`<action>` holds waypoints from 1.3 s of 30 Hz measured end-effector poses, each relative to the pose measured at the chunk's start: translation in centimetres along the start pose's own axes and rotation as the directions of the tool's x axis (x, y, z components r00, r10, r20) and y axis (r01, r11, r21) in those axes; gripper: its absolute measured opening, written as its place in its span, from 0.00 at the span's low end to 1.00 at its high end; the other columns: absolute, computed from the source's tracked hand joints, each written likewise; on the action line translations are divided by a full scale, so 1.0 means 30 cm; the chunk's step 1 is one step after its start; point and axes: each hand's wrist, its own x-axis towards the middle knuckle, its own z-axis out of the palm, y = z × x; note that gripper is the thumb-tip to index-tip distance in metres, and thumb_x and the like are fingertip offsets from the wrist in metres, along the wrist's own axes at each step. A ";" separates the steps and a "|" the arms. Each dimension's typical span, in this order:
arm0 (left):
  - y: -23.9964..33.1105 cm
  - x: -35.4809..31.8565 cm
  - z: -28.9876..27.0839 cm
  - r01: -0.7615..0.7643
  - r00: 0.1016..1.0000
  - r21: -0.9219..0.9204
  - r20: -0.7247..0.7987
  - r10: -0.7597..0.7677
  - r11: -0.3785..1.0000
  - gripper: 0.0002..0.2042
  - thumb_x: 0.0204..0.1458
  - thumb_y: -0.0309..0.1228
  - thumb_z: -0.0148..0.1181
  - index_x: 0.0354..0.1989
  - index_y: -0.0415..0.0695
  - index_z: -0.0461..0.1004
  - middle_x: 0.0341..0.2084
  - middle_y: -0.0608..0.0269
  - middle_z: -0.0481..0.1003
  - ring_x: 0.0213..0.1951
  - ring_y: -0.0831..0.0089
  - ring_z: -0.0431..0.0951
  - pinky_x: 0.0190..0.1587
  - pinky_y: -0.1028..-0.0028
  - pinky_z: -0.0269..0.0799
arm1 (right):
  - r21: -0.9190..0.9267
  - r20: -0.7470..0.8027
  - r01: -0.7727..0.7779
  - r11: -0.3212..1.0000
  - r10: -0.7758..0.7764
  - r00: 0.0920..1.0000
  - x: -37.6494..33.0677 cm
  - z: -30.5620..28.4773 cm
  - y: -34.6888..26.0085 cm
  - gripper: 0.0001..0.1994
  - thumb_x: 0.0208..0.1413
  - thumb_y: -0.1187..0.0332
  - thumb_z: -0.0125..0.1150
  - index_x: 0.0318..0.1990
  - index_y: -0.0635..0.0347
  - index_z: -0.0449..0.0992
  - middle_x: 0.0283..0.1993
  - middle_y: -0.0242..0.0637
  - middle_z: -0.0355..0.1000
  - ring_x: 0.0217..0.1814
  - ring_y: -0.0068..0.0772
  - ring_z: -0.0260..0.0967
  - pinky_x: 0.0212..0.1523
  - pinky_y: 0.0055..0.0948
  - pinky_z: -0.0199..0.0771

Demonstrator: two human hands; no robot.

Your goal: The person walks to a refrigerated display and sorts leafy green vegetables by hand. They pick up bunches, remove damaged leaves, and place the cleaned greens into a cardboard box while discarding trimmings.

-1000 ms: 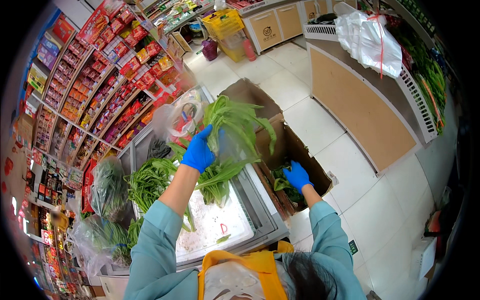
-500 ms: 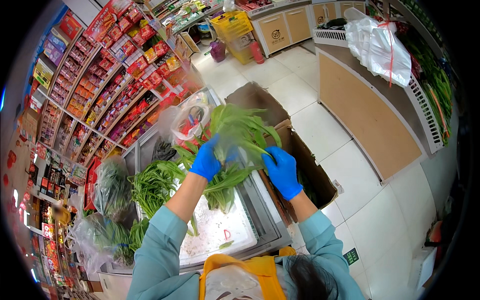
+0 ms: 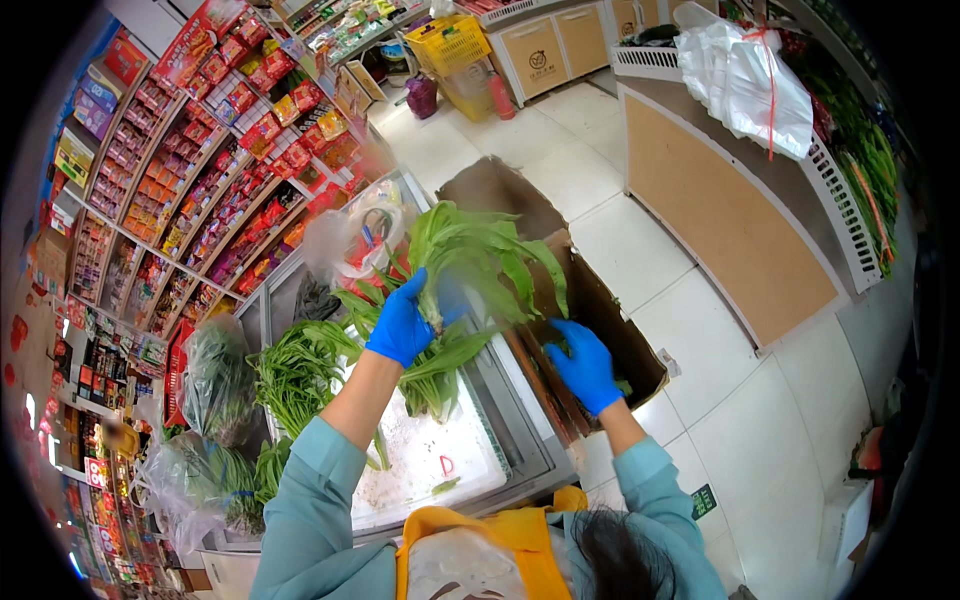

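Observation:
My left hand [image 3: 403, 322], in a blue glove, is closed round the root end of a leafy green vegetable [image 3: 468, 248], whose long leaves spread to the right. My right hand [image 3: 583, 366], gloved the same, is apart from the leaves with its fingers parted and nothing in them. Below it stands an open cardboard box [image 3: 648, 345] with some green in it. Beneath my left hand, more leafy greens [image 3: 432, 390] lie on a white tray [image 3: 400, 482]. A heap of narrow-leaved greens [image 3: 295, 362] sits on the tray's left side.
Bagged greens [image 3: 222, 375] and a red basket [image 3: 180, 365] stand to the left, below snack shelves [image 3: 190, 190]. A plastic bag with red in it [image 3: 375, 235] lies beyond the tray. A wooden counter [image 3: 720, 210] carrying white plastic bags [image 3: 745, 85] stands to the right.
My right hand has let go of the leaves and moved slightly right and down over the box. My left hand still holds the leafy green, and the view has shifted a little.

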 end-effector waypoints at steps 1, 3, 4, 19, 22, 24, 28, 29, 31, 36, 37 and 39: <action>-0.022 -0.002 -0.001 0.032 0.999 -0.029 0.008 -0.032 0.999 0.18 0.56 0.38 0.44 0.49 0.40 0.64 0.39 0.56 0.72 0.38 0.63 0.74 0.49 0.57 0.67 | 0.064 -0.114 0.085 0.994 -0.077 0.990 0.029 0.023 -0.080 0.21 0.44 0.64 0.61 0.48 0.60 0.68 0.46 0.45 0.68 0.48 0.47 0.64 0.47 0.35 0.66; -0.055 0.000 -0.004 0.087 0.996 -0.079 0.037 -0.084 0.993 0.18 0.56 0.39 0.45 0.49 0.39 0.64 0.37 0.56 0.72 0.36 0.64 0.74 0.47 0.58 0.68 | 0.050 -0.192 0.121 0.991 -0.109 0.975 0.096 0.068 -0.154 0.23 0.43 0.64 0.61 0.49 0.60 0.67 0.46 0.48 0.66 0.47 0.48 0.64 0.46 0.37 0.65; -0.057 0.008 -0.004 0.103 0.992 -0.043 0.077 -0.099 0.994 0.18 0.55 0.39 0.46 0.49 0.39 0.64 0.36 0.57 0.72 0.35 0.64 0.74 0.46 0.59 0.69 | 0.021 -0.176 0.141 0.990 -0.135 0.975 0.141 0.087 -0.159 0.22 0.44 0.64 0.60 0.48 0.60 0.67 0.45 0.48 0.66 0.46 0.48 0.64 0.45 0.38 0.65; -0.184 -0.067 0.059 -0.249 0.968 0.416 0.084 0.236 0.874 0.20 0.50 0.32 0.52 0.52 0.44 0.61 0.46 0.64 0.66 0.46 0.75 0.66 0.46 0.75 0.62 | 0.034 -0.240 0.194 0.980 -0.181 0.954 0.110 0.091 -0.409 0.20 0.40 0.66 0.64 0.43 0.62 0.70 0.36 0.45 0.69 0.37 0.42 0.68 0.36 0.31 0.68; -0.186 -0.057 0.042 -0.271 0.962 0.387 0.140 0.234 0.882 0.21 0.51 0.35 0.51 0.55 0.48 0.60 0.49 0.68 0.65 0.50 0.74 0.63 0.49 0.75 0.60 | -0.067 -0.296 0.216 0.974 -0.227 0.928 0.119 0.090 -0.402 0.21 0.40 0.67 0.62 0.45 0.63 0.69 0.35 0.47 0.70 0.36 0.46 0.68 0.34 0.33 0.69; -0.184 -0.052 0.014 -0.329 0.941 0.508 0.108 0.320 0.796 0.21 0.51 0.38 0.50 0.54 0.49 0.61 0.48 0.69 0.65 0.51 0.74 0.62 0.50 0.74 0.59 | 0.030 -0.328 0.254 0.967 -0.231 0.916 0.131 0.103 -0.382 0.22 0.42 0.70 0.60 0.47 0.67 0.68 0.32 0.45 0.71 0.31 0.39 0.70 0.32 0.30 0.69; -0.118 -0.027 -0.074 -0.531 0.807 0.771 0.335 0.485 0.351 0.23 0.52 0.44 0.47 0.54 0.48 0.62 0.47 0.66 0.66 0.49 0.73 0.64 0.51 0.69 0.58 | 0.721 0.106 -0.105 0.685 0.040 0.994 0.148 0.057 -0.401 0.18 0.47 0.76 0.54 0.48 0.69 0.68 0.38 0.35 0.71 0.34 0.17 0.64 0.34 0.22 0.68; -0.114 -0.022 -0.083 -0.499 0.834 0.788 0.323 0.448 0.362 0.22 0.53 0.43 0.47 0.54 0.47 0.61 0.47 0.65 0.66 0.49 0.72 0.65 0.51 0.69 0.59 | 0.755 0.138 -0.115 0.646 0.015 0.990 0.153 0.054 -0.399 0.17 0.48 0.75 0.54 0.48 0.69 0.68 0.38 0.36 0.71 0.34 0.18 0.65 0.35 0.22 0.68; -0.099 -0.022 -0.051 -0.289 0.952 0.748 0.161 0.259 0.598 0.21 0.54 0.41 0.46 0.54 0.45 0.61 0.47 0.63 0.66 0.49 0.71 0.66 0.51 0.69 0.60 | 0.814 0.197 -0.145 0.562 -0.033 0.980 0.164 0.054 -0.377 0.16 0.49 0.74 0.53 0.47 0.69 0.68 0.40 0.37 0.71 0.35 0.20 0.67 0.37 0.22 0.69; -0.101 0.010 -0.078 0.067 0.954 0.050 0.289 -0.079 0.996 0.20 0.56 0.38 0.45 0.53 0.40 0.61 0.48 0.58 0.67 0.48 0.67 0.67 0.51 0.70 0.63 | 0.784 0.428 -0.337 0.521 -0.062 0.901 0.160 0.095 -0.332 0.14 0.52 0.69 0.50 0.44 0.67 0.70 0.38 0.38 0.71 0.36 0.27 0.70 0.39 0.26 0.72; -0.096 0.006 -0.068 0.074 0.958 0.048 0.275 -0.084 0.996 0.20 0.56 0.38 0.44 0.53 0.40 0.61 0.48 0.57 0.67 0.49 0.66 0.67 0.52 0.67 0.63 | 0.774 0.452 -0.363 0.519 -0.051 0.891 0.161 0.095 -0.325 0.14 0.53 0.68 0.50 0.44 0.67 0.71 0.37 0.38 0.71 0.36 0.28 0.71 0.39 0.27 0.72; -0.089 -0.005 -0.045 0.087 0.964 0.042 0.250 -0.094 0.995 0.21 0.56 0.40 0.43 0.54 0.41 0.61 0.48 0.54 0.67 0.49 0.62 0.67 0.54 0.63 0.61 | 0.695 0.509 -0.431 0.576 0.030 0.860 0.165 0.079 -0.318 0.13 0.53 0.67 0.50 0.42 0.66 0.72 0.34 0.38 0.72 0.35 0.27 0.70 0.37 0.26 0.71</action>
